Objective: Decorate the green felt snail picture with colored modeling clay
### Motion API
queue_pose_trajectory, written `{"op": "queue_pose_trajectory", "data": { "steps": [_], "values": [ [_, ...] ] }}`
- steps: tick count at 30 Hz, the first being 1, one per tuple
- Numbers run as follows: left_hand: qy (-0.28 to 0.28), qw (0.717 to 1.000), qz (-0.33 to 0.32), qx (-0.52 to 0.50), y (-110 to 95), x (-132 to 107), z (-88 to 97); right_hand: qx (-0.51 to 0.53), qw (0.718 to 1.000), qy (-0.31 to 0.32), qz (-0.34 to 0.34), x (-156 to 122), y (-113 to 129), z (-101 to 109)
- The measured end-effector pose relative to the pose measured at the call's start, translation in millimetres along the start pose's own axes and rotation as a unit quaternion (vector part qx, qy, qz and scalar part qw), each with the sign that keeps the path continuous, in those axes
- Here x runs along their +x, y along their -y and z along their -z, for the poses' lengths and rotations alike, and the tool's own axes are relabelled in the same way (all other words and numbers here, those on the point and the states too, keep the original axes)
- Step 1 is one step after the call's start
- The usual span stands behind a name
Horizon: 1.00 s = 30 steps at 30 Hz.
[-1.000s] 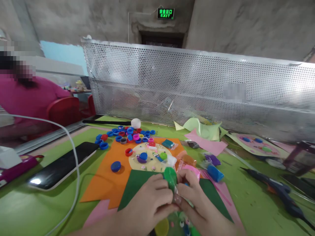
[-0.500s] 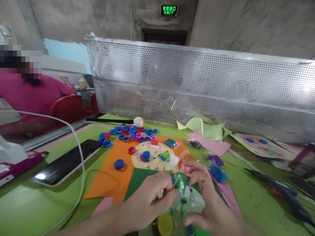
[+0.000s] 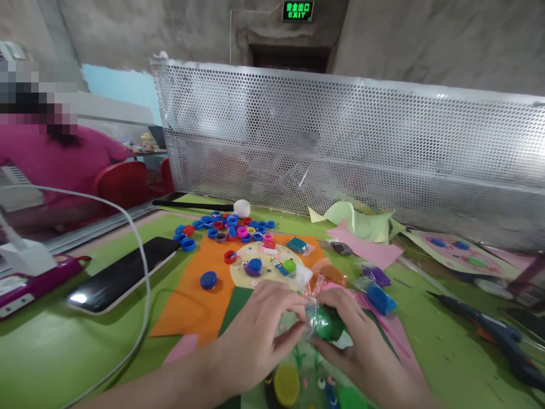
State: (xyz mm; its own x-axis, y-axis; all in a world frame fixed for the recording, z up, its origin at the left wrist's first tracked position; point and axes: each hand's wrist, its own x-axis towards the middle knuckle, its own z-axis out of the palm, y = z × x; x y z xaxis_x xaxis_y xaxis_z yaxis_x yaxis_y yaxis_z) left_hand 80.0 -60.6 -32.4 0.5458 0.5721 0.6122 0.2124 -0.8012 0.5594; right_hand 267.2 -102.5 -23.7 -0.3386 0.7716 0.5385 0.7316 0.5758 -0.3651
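Observation:
Between my hands is a packet of green modelling clay [image 3: 329, 322] in clear plastic. My right hand [image 3: 361, 335] curls its fingers and thumb around the green lump. With thumb and fingertips, my left hand [image 3: 264, 335] pinches the clear wrapper [image 3: 311, 318] at its left end. Under them lies a craft picture on dark green paper [image 3: 234, 307], with a yellow bottle cap [image 3: 286, 384] and green plant shapes; my hands cover part of it. Behind it, a cream craft picture [image 3: 240, 278] with fish made from caps rests on orange paper [image 3: 183, 307].
Several loose bottle caps [image 3: 232, 232] are heaped at the back. A phone [image 3: 123, 278] and white cable [image 3: 142, 267] lie left. Blue [image 3: 381, 299] and purple [image 3: 377, 275] clay packets and a glue gun [image 3: 481, 329] lie right. A perforated metal screen [image 3: 340, 125] borders the table; a person sits left.
My right hand has closed from a spread pose around the green clay packet. My left hand keeps its pinch at the wrapper. The whole view has shifted slightly.

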Motion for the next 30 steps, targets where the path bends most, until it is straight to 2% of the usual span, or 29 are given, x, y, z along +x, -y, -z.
{"op": "queue_pose_trajectory", "data": {
  "steps": [2,4,10,14,16,24,30],
  "values": [
    [0.013,1.0,-0.021,0.0,-3,-1,1.0,0.026,1.0,0.009,-0.011,0,2,0],
    [0.0,1.0,-0.004,-0.014,-5,-1,1.8,0.04,0.999,0.017,-0.025,0,5,1],
    [0.011,0.994,0.08,-0.072,-7,-3,0.2,0.062,0.996,0.037,-0.047,-2,8,0],
    [-0.007,0.977,0.162,-0.136,-5,-3,-3.9,0.06,0.994,0.055,-0.067,-5,7,-3],
    [-0.019,0.97,0.182,-0.16,-4,-3,-6.1,0.061,0.993,0.061,-0.074,-7,6,-3],
    [-0.06,0.973,0.152,-0.161,-12,-1,-2.7,0.067,0.997,0.016,-0.046,-5,9,-2],
    [-0.037,0.977,0.143,-0.154,-9,4,5.9,0.061,0.994,0.012,-0.085,-9,3,-2]
  ]
}}
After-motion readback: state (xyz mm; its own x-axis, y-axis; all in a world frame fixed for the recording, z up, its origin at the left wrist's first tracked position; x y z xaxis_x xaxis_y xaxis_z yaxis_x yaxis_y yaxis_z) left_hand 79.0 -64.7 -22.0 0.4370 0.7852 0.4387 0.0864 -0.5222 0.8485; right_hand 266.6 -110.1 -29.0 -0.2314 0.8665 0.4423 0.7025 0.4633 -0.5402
